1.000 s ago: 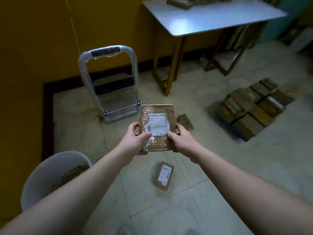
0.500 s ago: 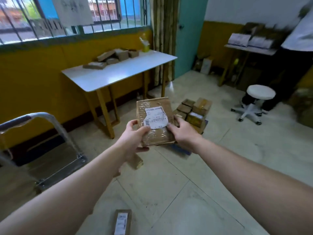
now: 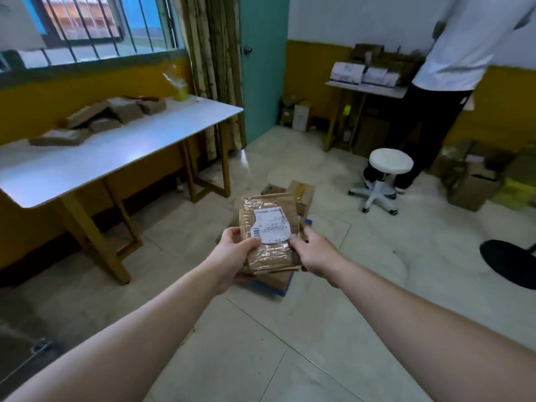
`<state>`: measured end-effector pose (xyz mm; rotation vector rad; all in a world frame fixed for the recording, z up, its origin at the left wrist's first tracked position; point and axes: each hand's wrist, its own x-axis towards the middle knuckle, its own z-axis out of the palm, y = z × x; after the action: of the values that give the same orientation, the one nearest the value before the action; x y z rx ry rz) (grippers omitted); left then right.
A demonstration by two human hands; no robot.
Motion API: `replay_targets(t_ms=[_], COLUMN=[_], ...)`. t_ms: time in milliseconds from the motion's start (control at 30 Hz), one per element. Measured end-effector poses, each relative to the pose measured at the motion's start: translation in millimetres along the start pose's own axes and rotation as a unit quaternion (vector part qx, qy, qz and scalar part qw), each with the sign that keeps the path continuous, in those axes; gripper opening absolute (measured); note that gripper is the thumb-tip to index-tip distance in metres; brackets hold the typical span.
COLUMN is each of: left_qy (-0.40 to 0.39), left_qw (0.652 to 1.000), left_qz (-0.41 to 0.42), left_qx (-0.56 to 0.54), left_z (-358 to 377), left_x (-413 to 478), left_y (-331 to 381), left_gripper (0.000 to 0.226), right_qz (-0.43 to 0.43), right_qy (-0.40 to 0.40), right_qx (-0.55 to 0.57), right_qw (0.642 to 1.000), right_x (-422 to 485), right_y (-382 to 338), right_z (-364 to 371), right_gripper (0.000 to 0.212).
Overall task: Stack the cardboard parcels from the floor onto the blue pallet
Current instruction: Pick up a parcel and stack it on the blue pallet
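Flat brown parcel (image 3: 269,227), clear tape, white label up, held off the floor by left hand (image 3: 232,256) and right hand (image 3: 314,253). Behind it stacked parcels (image 3: 303,192) on blue pallet (image 3: 282,290), mostly hidden.

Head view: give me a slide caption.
Labelled parcel held by left hand and right hand, blue pallet with boxes on the floor beyond.

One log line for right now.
phase: carry | left hand: grips parcel | right hand: grips parcel | blue pallet: behind parcel, boxes on it | placed: no
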<state>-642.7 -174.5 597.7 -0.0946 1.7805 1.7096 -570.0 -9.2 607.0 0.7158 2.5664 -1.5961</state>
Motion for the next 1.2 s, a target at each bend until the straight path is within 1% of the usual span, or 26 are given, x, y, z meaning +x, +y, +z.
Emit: replay_targets(t_ms=[67,167,367,533,633,700,767,867,933,1000,1100,1200], left_qy=[-0.010,-0.010,0.001,0.038,0.078,0.104,0.130,0.163,0.180,0.195,0.204,0.219], left_qw=[1.000,1.000,0.999,0.999,0.996,0.994,0.991,0.986,0.982,0.979,0.974,0.965], left_qz=[-0.006,-0.010,-0.010,0.003,0.020,0.026,0.024,0.020,0.023,0.017,-0.023,-0.068], left_qx=[0.003,0.023,0.033,0.023,0.030,0.027,0.016,-0.031,-0.043,-0.055,-0.096,-0.125], left_z=[21.2,55.8,130.3,185.2,203.3,205.2,201.3,187.9,178.7,172.2,172.4,175.7], left_x=[32.6,79.1,168.0,228.7,255.9,271.0,284.5,312.6,337.6,363.9,399.7,429.8], left_y=[10.6,32.0,70.8,100.0,123.3,138.8,153.0,168.7,173.9,172.6,161.5,144.5], left_gripper=[0.046,0.048,0.054,0.053,0.043,0.037,0.035,0.041,0.045,0.047,0.046,0.048], right_qz=[0.009,0.015,-0.002,-0.039,-0.066,-0.086,-0.110,-0.126,-0.130,-0.131,-0.117,-0.115], right_qy=[0.014,0.042,0.026,-0.021,-0.051,-0.077,-0.098,-0.128,-0.146,-0.165,-0.217,-0.259], right_qx=[-0.010,-0.024,-0.044,-0.052,-0.072,-0.081,-0.090,-0.104,-0.120,-0.162,-0.218,-0.276], right_qw=[1.000,0.999,0.999,0.998,0.994,0.990,0.985,0.978,0.973,0.964,0.944,0.918], right_x=[27.5,66.1,155.0,240.5,289.1,317.6,345.7,389.8,419.2,444.3,478.6,514.7], right_y=[6.2,10.4,32.1,44.2,36.3,25.5,14.0,-0.1,-2.1,0.1,11.0,25.3], right_z=[-22.1,-62.5,-142.5,-205.0,-232.6,-240.9,-240.8,-231.5,-224.0,-217.5,-211.5,-207.4], right_gripper=[0.041,0.058,0.066,0.065,0.066,0.067,0.068,0.069,0.071,0.076,0.090,0.096])
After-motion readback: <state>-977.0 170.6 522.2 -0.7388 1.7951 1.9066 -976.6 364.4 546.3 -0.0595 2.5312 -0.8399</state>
